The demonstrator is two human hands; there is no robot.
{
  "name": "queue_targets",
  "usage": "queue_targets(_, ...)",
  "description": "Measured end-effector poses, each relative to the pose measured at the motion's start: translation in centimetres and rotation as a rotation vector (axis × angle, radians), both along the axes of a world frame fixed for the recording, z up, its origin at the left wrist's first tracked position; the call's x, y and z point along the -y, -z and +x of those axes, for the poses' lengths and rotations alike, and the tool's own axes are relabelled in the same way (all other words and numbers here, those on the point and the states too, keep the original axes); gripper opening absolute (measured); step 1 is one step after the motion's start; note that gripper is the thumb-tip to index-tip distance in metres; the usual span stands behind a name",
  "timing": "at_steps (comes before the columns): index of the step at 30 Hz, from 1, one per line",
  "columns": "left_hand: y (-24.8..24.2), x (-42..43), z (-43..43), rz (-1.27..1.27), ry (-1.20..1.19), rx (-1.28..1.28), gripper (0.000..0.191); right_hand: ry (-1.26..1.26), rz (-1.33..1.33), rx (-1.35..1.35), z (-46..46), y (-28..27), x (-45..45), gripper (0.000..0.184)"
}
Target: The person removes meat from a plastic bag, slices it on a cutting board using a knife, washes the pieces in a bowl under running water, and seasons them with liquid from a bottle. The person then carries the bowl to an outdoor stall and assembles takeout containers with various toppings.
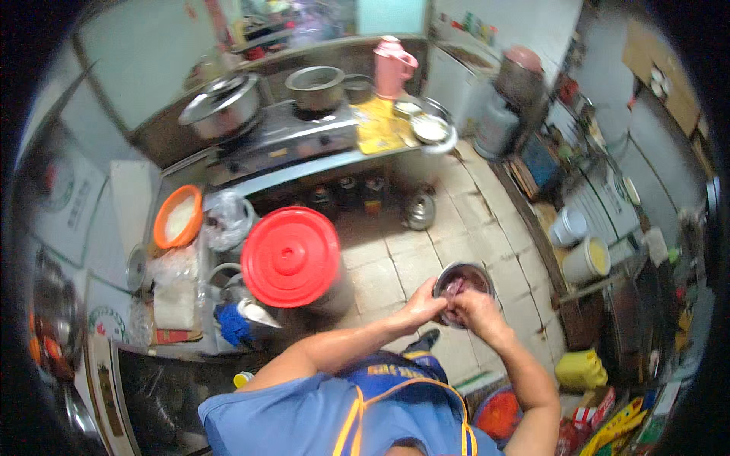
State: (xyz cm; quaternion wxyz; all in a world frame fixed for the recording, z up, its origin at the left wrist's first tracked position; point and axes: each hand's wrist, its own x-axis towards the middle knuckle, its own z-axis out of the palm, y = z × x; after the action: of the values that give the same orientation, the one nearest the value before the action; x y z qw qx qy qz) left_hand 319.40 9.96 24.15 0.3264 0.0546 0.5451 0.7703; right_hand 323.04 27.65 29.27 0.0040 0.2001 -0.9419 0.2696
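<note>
A round metal bowl (483, 276) is held up before my body, over the tiled floor. My left hand (428, 303) grips its left rim. The fingers of my right hand (476, 310) reach inside, pressed into dark reddish-purple food (454, 288) that looks like raw meat or offal; the blur hides exactly what it is. Whether the right fingers close on a piece cannot be told, since the hand covers them. Left of the bowl stands a tall bucket with a red lid (291, 256).
A gas stove (285, 139) bears a lidded pot (222, 108) and an open pot (315, 88). Beside it stands a pink thermos jug (391, 68). An orange basin (178, 216) lies left, white tubs (586, 260) right. A metal kettle (420, 211) rests on the floor.
</note>
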Motion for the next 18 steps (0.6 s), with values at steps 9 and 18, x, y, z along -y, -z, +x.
queue_targets(9,-3.0,-24.9,-5.4,-0.034,0.407,0.039,0.040,0.328,-0.021,-0.010,0.4,-0.4,-22.6,0.005)
queue_targets(18,-1.8,-46.9,-8.5,-0.092,0.800,0.139,0.043,0.790,-0.138,-0.041,2.9,0.7,-39.4,0.020)
